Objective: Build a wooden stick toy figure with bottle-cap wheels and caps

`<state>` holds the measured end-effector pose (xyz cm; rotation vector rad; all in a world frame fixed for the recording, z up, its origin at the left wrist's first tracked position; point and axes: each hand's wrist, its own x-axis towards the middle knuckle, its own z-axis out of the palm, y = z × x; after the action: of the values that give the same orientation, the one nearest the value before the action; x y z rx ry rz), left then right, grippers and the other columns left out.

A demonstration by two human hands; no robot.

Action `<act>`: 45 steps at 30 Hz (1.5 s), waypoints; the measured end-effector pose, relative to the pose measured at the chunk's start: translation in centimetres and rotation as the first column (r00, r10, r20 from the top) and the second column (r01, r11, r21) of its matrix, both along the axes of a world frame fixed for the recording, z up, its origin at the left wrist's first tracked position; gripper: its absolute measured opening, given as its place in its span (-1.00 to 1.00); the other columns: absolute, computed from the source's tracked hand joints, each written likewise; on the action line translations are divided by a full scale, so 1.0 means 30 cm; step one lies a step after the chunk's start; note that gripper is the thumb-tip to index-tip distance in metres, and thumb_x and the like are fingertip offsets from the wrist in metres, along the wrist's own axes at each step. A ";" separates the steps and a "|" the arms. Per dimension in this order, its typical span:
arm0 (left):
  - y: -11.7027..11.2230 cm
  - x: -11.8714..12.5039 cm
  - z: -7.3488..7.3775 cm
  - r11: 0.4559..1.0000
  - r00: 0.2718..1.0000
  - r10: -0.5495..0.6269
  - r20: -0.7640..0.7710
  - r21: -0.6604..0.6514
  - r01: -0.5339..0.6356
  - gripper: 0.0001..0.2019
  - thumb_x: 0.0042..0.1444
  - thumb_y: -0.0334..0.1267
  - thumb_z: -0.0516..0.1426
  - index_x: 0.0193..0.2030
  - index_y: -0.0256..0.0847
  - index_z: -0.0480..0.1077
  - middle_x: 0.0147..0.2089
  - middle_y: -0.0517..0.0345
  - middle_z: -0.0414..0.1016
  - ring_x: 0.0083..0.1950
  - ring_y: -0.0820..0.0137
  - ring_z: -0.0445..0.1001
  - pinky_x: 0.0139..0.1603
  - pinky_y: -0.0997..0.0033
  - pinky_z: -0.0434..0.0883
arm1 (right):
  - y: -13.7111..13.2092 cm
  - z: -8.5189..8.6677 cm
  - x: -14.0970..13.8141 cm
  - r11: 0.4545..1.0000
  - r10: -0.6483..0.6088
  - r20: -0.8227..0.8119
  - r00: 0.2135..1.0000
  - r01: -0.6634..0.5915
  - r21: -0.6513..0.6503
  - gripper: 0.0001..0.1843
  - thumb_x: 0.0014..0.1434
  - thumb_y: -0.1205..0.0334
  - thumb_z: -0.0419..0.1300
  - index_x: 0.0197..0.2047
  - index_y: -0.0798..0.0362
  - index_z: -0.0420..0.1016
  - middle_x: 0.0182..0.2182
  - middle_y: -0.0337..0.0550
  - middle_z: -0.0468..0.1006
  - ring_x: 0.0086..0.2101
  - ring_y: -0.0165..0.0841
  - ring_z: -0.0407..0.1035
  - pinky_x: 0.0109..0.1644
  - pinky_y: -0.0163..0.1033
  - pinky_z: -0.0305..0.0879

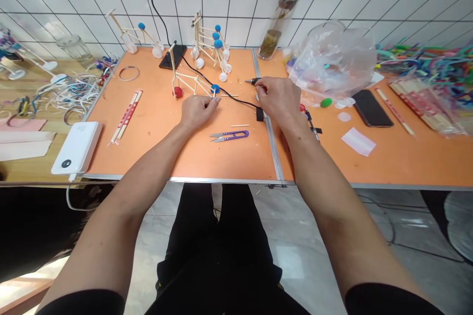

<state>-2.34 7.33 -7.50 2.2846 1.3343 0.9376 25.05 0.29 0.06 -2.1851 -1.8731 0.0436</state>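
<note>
My left hand (198, 110) is closed at the near side of a small wooden stick model (186, 77), its fingers by the blue cap (215, 88) at the model's right end. A red cap (177, 92) is at the model's left end. My right hand (281, 97) is closed around a slim black tool (254, 80), its thin metal tip pointing left toward the model. Most of the tool is hidden in the fist. Between the hands run a black cable and loose thin sticks (240, 125). Purple thread snips (231, 136) lie nearer the front edge.
More stick models (210, 42) stand by the tiled wall, near a phone (173, 56). A glass bottle (279, 17) and a clear plastic bag (332, 59) are at the back right. A dark phone (372, 108) lies right; a white power bank (77, 148) is left.
</note>
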 end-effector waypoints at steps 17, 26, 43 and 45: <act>-0.006 0.002 0.008 1.000 1.000 0.009 -0.027 0.000 -0.009 -0.34 0.54 0.34 0.05 -0.51 -0.01 0.09 -0.50 0.15 0.14 -0.39 0.27 0.20 -0.18 0.08 -0.02 | -0.067 0.024 -0.064 0.789 0.559 0.020 0.829 -0.525 -0.320 -0.81 0.47 0.38 0.28 -0.08 -0.09 0.70 0.00 -0.11 0.89 -0.06 -0.11 0.63 -0.17 -0.04 0.09; -0.075 0.042 0.054 0.999 0.991 -0.049 -0.127 0.016 0.051 -0.36 0.67 0.09 0.18 -0.47 -0.04 0.09 -0.45 0.10 0.39 -0.30 0.22 0.39 -0.18 0.10 0.05 | -0.038 -0.037 -0.088 0.787 0.566 -0.009 0.825 -0.543 -0.292 -0.78 0.43 0.38 0.30 0.04 -0.11 0.66 0.00 -0.08 0.88 -0.08 -0.11 0.62 -0.17 -0.06 0.09; -0.156 0.112 0.104 0.931 0.825 -0.346 -0.447 -0.051 0.362 -0.76 0.63 -0.23 0.29 0.08 -0.14 0.86 0.21 -0.13 0.83 0.27 -0.01 0.77 -0.11 0.04 0.34 | 0.226 0.005 -0.051 0.940 0.330 0.119 0.936 -0.314 -0.136 -0.52 0.47 0.39 0.28 0.30 -0.12 0.88 0.22 0.00 0.92 0.17 0.07 0.70 0.00 -0.01 0.30; -0.155 0.118 0.100 0.924 0.805 -0.356 -0.474 -0.049 0.380 -0.75 0.64 -0.25 0.28 0.04 -0.15 0.86 0.20 -0.13 0.83 0.25 0.00 0.77 -0.12 0.02 0.34 | 0.244 -0.013 -0.056 0.934 0.345 0.137 0.929 -0.324 -0.154 -0.55 0.46 0.37 0.31 0.26 -0.12 0.89 0.18 -0.02 0.93 0.12 0.03 0.70 -0.03 -0.03 0.29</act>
<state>1.20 2.67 -4.51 2.7915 0.9598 0.2840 23.36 7.62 -0.31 -1.9701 -2.3815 0.0544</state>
